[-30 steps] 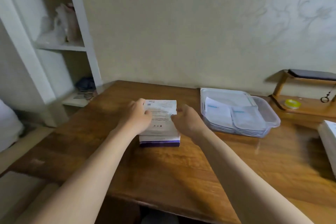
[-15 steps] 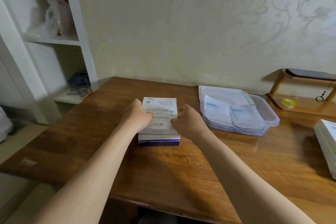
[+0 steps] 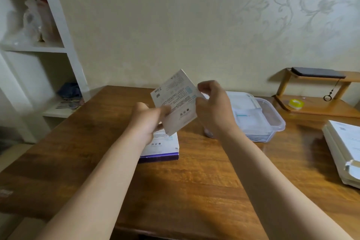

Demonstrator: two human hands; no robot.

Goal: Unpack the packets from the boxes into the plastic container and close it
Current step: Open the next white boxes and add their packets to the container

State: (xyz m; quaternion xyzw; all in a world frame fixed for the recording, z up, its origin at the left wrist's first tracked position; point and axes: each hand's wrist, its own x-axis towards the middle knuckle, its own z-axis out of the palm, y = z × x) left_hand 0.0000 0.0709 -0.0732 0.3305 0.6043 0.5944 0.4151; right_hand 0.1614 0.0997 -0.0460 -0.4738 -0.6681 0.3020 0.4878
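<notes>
Top box (image 3: 175, 103) now lifted off the stack (image 3: 165, 148) and tilted, my left grip (image 3: 148, 121) clamping its lower corner, right grip (image 3: 214, 107) pinching the far edge, likely to open it, container (image 3: 280, 122) near on counter (image 3: 194, 181).

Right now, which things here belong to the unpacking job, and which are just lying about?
Job: raised box, held by left hand and right hand; second box on the table; plastic container with packets; white stack, probably boxes.
Lying about: yellow tape roll; phone on wooden stand; bag on shelf.
</notes>
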